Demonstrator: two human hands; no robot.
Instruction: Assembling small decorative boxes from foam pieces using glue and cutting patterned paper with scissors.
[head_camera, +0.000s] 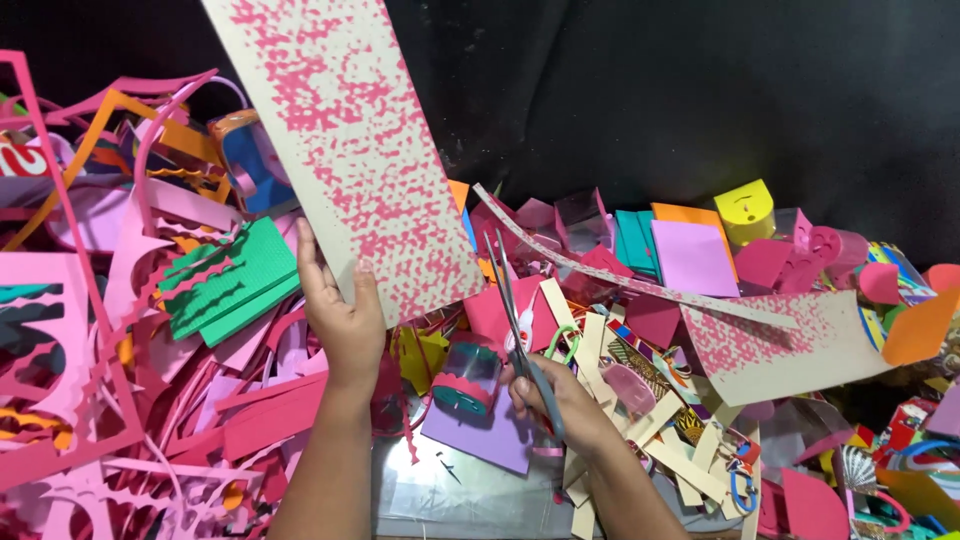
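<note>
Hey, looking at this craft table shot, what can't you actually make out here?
Head view only:
- Speckled pink card held by the left hand: its top is cut off by the picture's upper edge.
- Scissors in the right hand: handles hidden inside the grip.
- Table surface: mostly buried under paper scraps; only a shiny patch shows.
- Background: too dark to tell anything.
- Both forearms leave the picture's lower edge.

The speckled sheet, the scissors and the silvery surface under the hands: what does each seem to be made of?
Speckled sheet: probably thin matte card, grey with pink print; it stays flat when held by its lower edge.
Scissors: shiny metal blades; handles look grey, likely plastic.
Silvery surface: reflective, slightly crinkled, maybe foil or sheet metal.
</note>
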